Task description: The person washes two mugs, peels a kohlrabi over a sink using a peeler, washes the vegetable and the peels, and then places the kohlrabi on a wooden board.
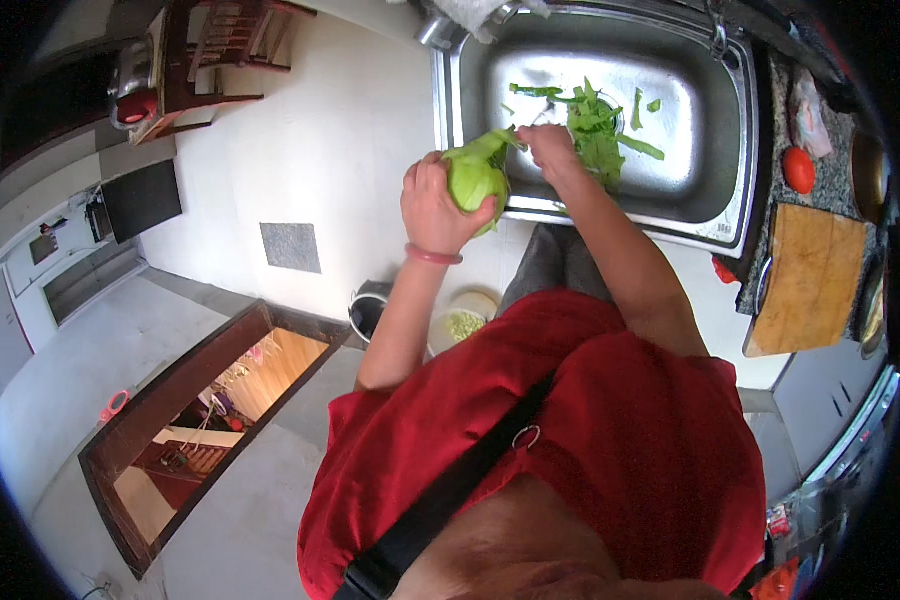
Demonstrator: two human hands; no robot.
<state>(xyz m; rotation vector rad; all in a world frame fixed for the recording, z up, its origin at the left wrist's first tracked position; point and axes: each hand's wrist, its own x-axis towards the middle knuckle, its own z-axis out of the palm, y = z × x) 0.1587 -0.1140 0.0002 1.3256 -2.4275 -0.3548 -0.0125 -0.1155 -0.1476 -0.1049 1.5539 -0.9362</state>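
My left hand (438, 205) is wrapped around a round, pale-green vegetable (475, 182), held up at the sink's near left corner. From its upper side a green strip of peel (497, 141) stretches toward my right hand (548, 150). The fingers of that hand are closed at the strip's end, over the sink's left part; whether they also hold a tool is hidden. Beyond them, green peelings (598, 135) lie heaped in the metal sink (695, 190), with a few loose strips around the heap.
On the counter at right, a red tomato-like item (798, 170) sits beyond a wooden cutting board (810, 270). Below my left forearm stand a dark bucket (368, 312) and a pale container (475, 303) with light-green bits. A wooden chair (232, 50) is at far left.
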